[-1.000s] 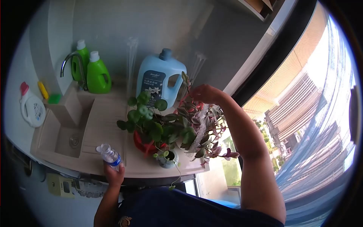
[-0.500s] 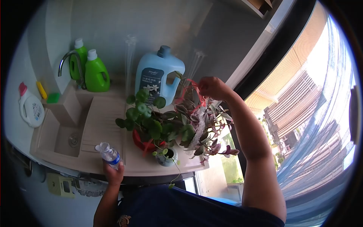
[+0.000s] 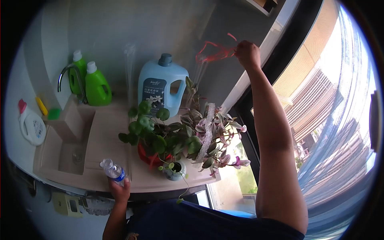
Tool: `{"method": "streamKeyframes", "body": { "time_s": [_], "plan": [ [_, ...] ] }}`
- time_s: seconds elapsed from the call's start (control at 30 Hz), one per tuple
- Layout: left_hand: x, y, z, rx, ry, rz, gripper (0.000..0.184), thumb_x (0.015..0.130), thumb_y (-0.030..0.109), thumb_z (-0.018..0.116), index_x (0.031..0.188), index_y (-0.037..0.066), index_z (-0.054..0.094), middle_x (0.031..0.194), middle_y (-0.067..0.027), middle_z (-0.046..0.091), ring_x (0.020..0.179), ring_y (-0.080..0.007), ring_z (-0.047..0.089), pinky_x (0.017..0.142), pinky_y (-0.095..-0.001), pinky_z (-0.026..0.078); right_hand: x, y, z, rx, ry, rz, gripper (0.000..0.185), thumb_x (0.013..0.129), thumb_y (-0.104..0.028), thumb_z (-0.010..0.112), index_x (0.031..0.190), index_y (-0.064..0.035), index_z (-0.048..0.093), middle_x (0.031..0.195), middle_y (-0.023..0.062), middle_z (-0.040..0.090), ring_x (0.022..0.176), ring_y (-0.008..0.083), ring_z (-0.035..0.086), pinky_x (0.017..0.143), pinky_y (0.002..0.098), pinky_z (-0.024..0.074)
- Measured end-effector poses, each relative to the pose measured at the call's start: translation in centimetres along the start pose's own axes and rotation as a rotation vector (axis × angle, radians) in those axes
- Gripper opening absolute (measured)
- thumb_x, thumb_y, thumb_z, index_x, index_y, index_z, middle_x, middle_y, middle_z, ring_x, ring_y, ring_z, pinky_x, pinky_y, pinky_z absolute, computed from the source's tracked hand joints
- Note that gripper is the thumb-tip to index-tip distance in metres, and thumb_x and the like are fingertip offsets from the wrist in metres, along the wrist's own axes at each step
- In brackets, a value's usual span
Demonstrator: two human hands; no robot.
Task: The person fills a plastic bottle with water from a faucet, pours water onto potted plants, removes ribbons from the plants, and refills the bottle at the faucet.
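My left hand (image 3: 120,191) is closed around a small clear plastic water bottle (image 3: 114,172) with a blue label, tilted at the counter's front edge. High at the right, my right hand (image 3: 248,54) pinches a thin red ribbon (image 3: 218,54), which trails loosely to the left against the wall. Below it stands a purple-and-green leafy plant (image 3: 224,138) with a white lace strip (image 3: 207,138) across it. Beside that plant, a round-leaved green plant (image 3: 140,124) rises over a red pot (image 3: 148,156). In front is a small grey-blue pot (image 3: 175,173) with a trailing stem.
A large light-blue detergent jug (image 3: 162,86) stands behind the plants. Two green bottles (image 3: 99,90) are by the faucet (image 3: 64,70). The sink basin (image 3: 74,152) is at left, with a white bottle (image 3: 33,126) and green sponge (image 3: 54,114). A window with blue curtain (image 3: 340,132) is at right.
My right hand has risen up and slightly right, lifting the red ribbon off the purple-leaved plant. My left hand still holds the bottle in nearly the same place.
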State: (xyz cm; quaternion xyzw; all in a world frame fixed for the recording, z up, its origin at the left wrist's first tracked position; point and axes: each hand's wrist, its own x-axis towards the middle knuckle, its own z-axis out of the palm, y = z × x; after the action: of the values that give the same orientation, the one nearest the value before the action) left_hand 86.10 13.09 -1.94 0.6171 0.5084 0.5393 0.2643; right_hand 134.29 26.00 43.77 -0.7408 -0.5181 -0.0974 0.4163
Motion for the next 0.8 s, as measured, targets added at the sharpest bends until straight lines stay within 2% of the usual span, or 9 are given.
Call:
{"method": "streamKeyframes", "body": {
  "time_s": [0.07,0.2,0.27,0.3,0.37,0.5,0.6,0.67,0.8],
  "plan": [
    [0.0,0.2,-0.1,0.0,0.002,-0.008,0.071,0.079,0.037,0.065,0.133,-0.002,0.041,0.122,-0.0221,0.054,0.111,-0.0389,0.057,0.097,-0.0442,0.044,0.6,0.9,2.0,-0.674,0.095,-0.194,0.02,0.081,-0.014,0.065,0.099,-0.0055,0.071,0.102,0.0151,0.07,0.096,0.027,0.069,0.082,0.035,0.056],
    [-0.1,-0.5,0.0,0.017,-0.006,-0.013,0.072,0.079,0.038,0.065,0.133,-0.003,0.04,0.122,-0.0221,0.054,0.111,-0.0383,0.057,0.097,-0.0438,0.044,0.2,1.8,5.4,-0.782,-0.197,0.061,0.023,0.082,-0.007,0.061,0.102,-0.0067,0.071,0.111,0.0165,0.068,0.108,0.0311,0.064,0.089,0.0385,0.0542],
    [-0.2,-0.8,0.0,0.012,-0.009,-0.011,0.072,0.08,0.038,0.065,0.133,-0.003,0.04,0.122,-0.0218,0.054,0.111,-0.0379,0.057,0.096,-0.0436,0.044,0.7,3.3,7.5,-0.891,-0.61,0.276,0.03,0.08,-0.006,0.063,0.109,-0.0063,0.07,0.116,0.0182,0.066,0.11,0.032,0.063,0.094,0.0402,0.0519],
    [-0.2,-0.7,0.1,0.005,-0.005,-0.013,0.071,0.08,0.038,0.065,0.133,-0.003,0.041,0.121,-0.0215,0.055,0.11,-0.0374,0.057,0.096,-0.0433,0.044,1.0,4.6,8.7,-0.891,-0.617,0.272,0.03,0.08,-0.006,0.063,0.109,-0.0063,0.07,0.116,0.0182,0.066,0.11,0.032,0.063,0.094,0.0402,0.0519],
    [-0.4,-0.9,0.1,0.003,-0.001,-0.022,0.07,0.08,0.038,0.065,0.132,-0.003,0.042,0.12,-0.0211,0.055,0.109,-0.037,0.058,0.096,-0.0431,0.044,1.3,7.3,11.0,-0.944,-0.609,0.21,0.016,0.072,-0.009,0.073,0.088,-0.0045,0.073,0.095,0.0116,0.072,0.093,0.0254,0.07,0.072,0.0339,0.0579],
    [-0.6,-0.8,0.2,0.003,0.005,-0.049,0.065,0.08,0.037,0.065,0.127,-0.003,0.045,0.115,-0.0201,0.056,0.105,-0.036,0.059,0.094,-0.0429,0.045,2.7,10.4,14.7,-1.07,-0.546,0.104,0.015,0.075,-0.013,0.073,0.089,-0.0078,0.074,0.099,0.0122,0.071,0.092,0.0255,0.07,0.073,0.0318,0.057],
    [-0.4,-0.8,0.3,0.039,0.024,-0.028,0.063,0.079,0.037,0.065,0.125,-0.003,0.047,0.113,-0.0195,0.058,0.103,-0.0352,0.06,0.093,-0.0429,0.046,2.8,12.2,15.9,-1.16,-0.418,-0.173,0.029,0.084,-0.02,0.065,0.11,-0.0084,0.07,0.109,0.0167,0.068,0.105,0.0314,0.065,0.085,0.0415,0.0549],
    [-0.7,-1.1,0.1,0.074,0.026,0.007,0.063,0.079,0.037,0.065,0.124,-0.003,0.048,0.112,-0.0194,0.058,0.103,-0.0348,0.061,0.092,-0.0431,0.046,3.9,13.4,15.6,-1.296,-0.522,-0.82,0.028,0.085,-0.024,0.061,0.106,-0.0097,0.071,0.098,0.0149,0.07,0.089,0.0309,0.069,0.076,0.0424,0.0562],
    [-0.9,-0.8,0.4,0.066,0.034,-0.044,0.061,0.079,0.035,0.065,0.124,-0.003,0.048,0.112,-0.0197,0.059,0.103,-0.0342,0.062,0.092,-0.0431,0.047,5.0,11.8,12.7,-1.446,-0.988,-0.856,0.027,0.079,-0.022,0.073,0.105,-0.0128,0.071,0.09,0.0092,0.07,0.081,0.023,0.069,0.071,0.0329,0.0562]
  ]
}}
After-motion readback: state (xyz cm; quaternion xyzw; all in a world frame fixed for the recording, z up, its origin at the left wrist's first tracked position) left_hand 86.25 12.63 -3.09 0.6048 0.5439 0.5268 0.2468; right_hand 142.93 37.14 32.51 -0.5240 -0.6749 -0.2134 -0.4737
